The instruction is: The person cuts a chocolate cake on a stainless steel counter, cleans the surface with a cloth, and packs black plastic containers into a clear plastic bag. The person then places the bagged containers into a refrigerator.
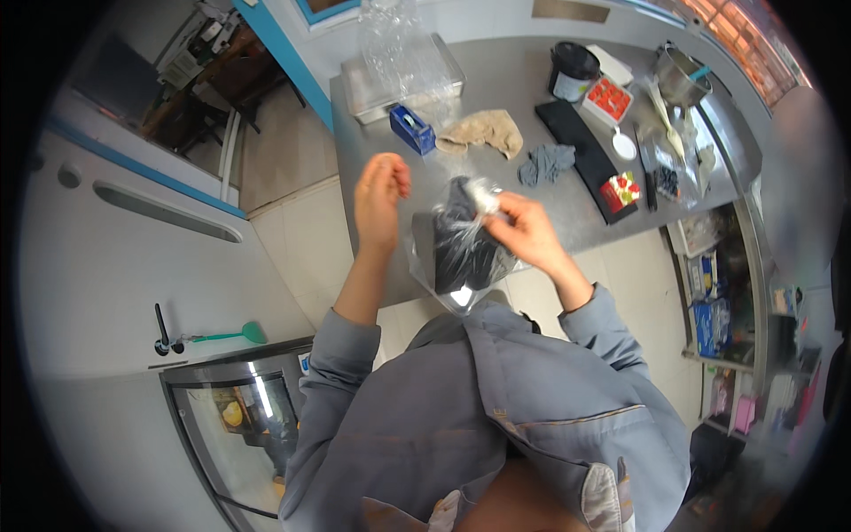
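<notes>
My right hand (pixel 525 226) grips the gathered, whitish neck of a clear plastic bag (pixel 473 229). Dark grey and black contents fill the bag; their exact kind is hard to make out through the creased plastic. The bag is at the near edge of the steel table (pixel 412 259), close to my body. To its left my left hand (pixel 382 199) is raised with its fingers curled. Whether something thin is between those fingers does not show. Just beyond that hand stands a blue tape dispenser (pixel 412 130).
Behind are a beige cloth (pixel 484 132), a metal tray (pixel 359 86) under clear plastic and a blue-grey cloth (pixel 546 164). Toward the right lie a black mat (pixel 578 146), a box of strawberries (pixel 608 100), a black bucket (pixel 573 66), a piping bag (pixel 665 120) and a metal pot (pixel 681 76).
</notes>
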`<state>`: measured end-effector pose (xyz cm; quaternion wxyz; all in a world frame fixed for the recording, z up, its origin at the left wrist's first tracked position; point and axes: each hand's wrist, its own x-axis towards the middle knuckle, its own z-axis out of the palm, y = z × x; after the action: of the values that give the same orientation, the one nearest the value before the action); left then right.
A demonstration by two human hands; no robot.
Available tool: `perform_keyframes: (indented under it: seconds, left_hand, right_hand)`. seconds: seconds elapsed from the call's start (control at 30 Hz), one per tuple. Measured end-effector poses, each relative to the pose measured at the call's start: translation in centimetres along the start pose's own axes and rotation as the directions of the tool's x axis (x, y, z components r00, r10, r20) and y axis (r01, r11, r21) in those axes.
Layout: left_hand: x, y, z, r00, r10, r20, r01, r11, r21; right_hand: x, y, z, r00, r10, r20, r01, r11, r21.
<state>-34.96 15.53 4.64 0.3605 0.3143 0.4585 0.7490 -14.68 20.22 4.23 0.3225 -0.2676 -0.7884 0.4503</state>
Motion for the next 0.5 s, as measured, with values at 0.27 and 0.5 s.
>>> perform_keyframes:
  seconds: [0.27, 0.5]
  left_hand:
    - [-9.5, -7.1, -10.6, 0.196, -0.846, 0.495, 0.596, 0.504, 0.625]
    - [-19.6, -11.5, -11.0, -0.157, -0.883, 0.443, 0.909, 0.046, 0.414]
  right_hand:
    - [-9.7, 4.0, -1.4, 0.855, 0.37, -0.364, -0.338, 0.929, 0.15]
    - [-21.7, 4.8, 0.6, 0.537, 0.746, -0.394, -0.387, 0.632, 0.671]
